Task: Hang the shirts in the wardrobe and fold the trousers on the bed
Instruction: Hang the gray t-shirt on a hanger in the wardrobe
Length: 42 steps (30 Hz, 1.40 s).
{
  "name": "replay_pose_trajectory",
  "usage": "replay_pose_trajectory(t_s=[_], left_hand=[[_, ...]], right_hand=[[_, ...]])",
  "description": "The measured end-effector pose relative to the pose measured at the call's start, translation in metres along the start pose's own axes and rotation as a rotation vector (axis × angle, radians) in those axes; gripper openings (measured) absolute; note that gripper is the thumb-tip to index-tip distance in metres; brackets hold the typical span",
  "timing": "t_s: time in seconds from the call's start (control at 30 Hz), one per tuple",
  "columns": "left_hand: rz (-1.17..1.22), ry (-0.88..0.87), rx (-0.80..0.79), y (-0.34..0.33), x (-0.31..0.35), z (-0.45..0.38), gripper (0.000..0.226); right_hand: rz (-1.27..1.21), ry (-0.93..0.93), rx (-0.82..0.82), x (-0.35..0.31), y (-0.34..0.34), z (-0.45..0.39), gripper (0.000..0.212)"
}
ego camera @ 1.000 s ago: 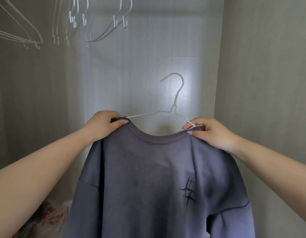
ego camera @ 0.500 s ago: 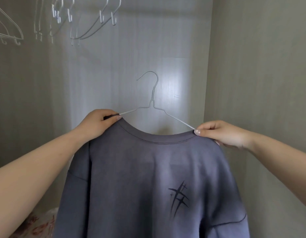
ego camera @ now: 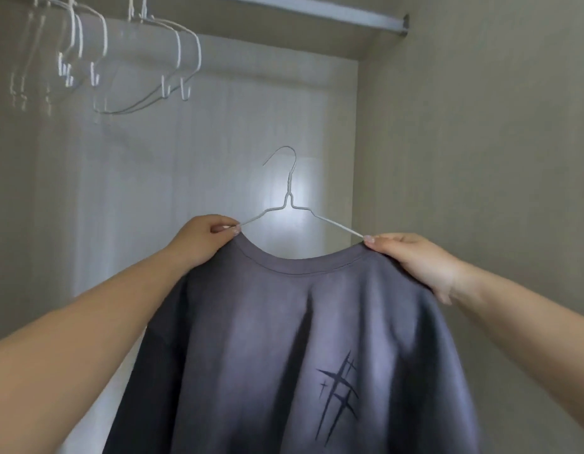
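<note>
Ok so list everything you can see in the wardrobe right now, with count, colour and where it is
Shirt: one, grey-purple with a dark slash print on the chest, on a hanger in the lower centre, held up at both shoulders.
Held hanger: one, white wire, inside the shirt's neck, hook free below the rail.
Rail: one, pale metal, across the top.
Empty hangers: several, white wire, on the rail at upper left; exact count blurred.
Wardrobe walls: beige sides, paler back panel.
Left hand: grips the shirt's shoulder at the hanger's end.
Right hand: grips the other shoulder.
</note>
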State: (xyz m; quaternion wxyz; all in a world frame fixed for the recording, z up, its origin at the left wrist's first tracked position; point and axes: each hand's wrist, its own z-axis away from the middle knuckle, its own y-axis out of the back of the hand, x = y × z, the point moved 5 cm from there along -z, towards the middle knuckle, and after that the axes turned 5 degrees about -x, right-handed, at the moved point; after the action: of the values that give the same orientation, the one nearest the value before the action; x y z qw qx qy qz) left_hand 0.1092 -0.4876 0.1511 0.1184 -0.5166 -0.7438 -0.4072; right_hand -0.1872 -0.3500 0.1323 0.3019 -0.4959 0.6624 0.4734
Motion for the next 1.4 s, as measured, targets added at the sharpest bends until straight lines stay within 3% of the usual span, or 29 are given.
replay_pose_trajectory(t_s=[0.23, 0.4, 0.63, 0.93, 1.4], left_hand=[[0.269, -0.05, 0.057, -0.064, 0.081, -0.033, 0.048], [0.585, -0.082, -0.078, -0.124, 0.149, -0.033, 0.063], [0.756, -0.212, -0.068, -0.141, 0.216, -0.059, 0.054], [0.838, -0.36, -0.165, -0.144, 0.269, -0.098, 0.04], [0.851, -0.24, -0.169, -0.158, 0.265, -0.134, 0.037]], right_hand=[[0.034, 0.058, 0.209, -0.051, 0.031, 0.007, 0.033], [0.048, 0.111, 0.311, -0.087, 0.044, 0.006, 0.035], [0.116, 0.19, 0.572, -0.138, 0.083, -0.018, 0.026], [0.247, 0.285, 0.709, -0.205, 0.137, -0.075, 0.028], [0.213, 0.222, 0.674, -0.216, 0.165, -0.143, 0.035]])
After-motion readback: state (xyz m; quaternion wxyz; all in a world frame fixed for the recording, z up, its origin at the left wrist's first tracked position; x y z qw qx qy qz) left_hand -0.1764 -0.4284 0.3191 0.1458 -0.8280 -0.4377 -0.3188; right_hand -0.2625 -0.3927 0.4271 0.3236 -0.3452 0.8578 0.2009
